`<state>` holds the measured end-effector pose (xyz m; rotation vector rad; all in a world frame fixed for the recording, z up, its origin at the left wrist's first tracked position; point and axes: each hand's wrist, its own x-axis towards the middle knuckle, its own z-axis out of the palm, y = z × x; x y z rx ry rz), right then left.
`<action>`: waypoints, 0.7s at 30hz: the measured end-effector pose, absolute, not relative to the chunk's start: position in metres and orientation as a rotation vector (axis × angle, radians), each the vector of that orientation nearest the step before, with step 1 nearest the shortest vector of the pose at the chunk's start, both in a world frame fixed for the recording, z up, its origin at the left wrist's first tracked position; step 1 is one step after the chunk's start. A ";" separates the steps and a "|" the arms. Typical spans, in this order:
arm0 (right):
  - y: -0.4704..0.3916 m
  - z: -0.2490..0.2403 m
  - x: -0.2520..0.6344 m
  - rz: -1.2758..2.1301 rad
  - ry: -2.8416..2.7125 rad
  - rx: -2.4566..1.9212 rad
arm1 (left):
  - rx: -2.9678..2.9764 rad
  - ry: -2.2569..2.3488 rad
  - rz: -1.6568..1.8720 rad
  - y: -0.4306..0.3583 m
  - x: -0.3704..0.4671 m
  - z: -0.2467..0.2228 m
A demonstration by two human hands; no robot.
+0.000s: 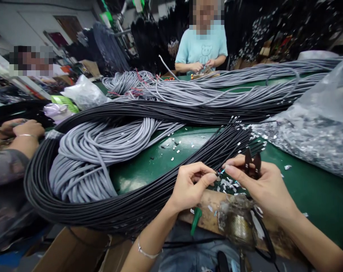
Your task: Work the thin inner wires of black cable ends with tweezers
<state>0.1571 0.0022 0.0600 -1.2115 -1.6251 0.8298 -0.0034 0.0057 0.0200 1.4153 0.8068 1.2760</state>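
Note:
My left hand [192,185] pinches the end of a black cable, where thin coloured wires show at the fingertips. Facing it, my right hand [252,181] has thumb and forefinger closed on a small blue wire [222,171]. Dark-bladed cutters [253,165] stick up from between the fingers of that same hand. Black cables [148,189] run in a thick bundle to the left of my hands. Below them is a wooden board [211,200] with a worn metal device [238,219] on it. White scraps [229,186] lie just beyond the board.
Coils of grey cable [103,147] cover the left of the green table [310,189]. A clear plastic bag [315,124] full of small pieces lies at the right. A person in a light blue shirt [201,47] works across the table; another person's hands [26,128] are at the left.

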 end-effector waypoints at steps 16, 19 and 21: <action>-0.006 0.056 0.158 0.675 -1.758 -1.192 | 1.328 0.800 1.326 0.006 -0.003 0.017; -0.006 0.053 0.157 0.622 -1.762 -1.203 | 1.357 0.807 1.322 0.006 -0.003 0.016; -0.007 0.051 0.157 0.517 -1.810 -1.182 | 1.372 0.807 1.307 0.006 -0.003 0.016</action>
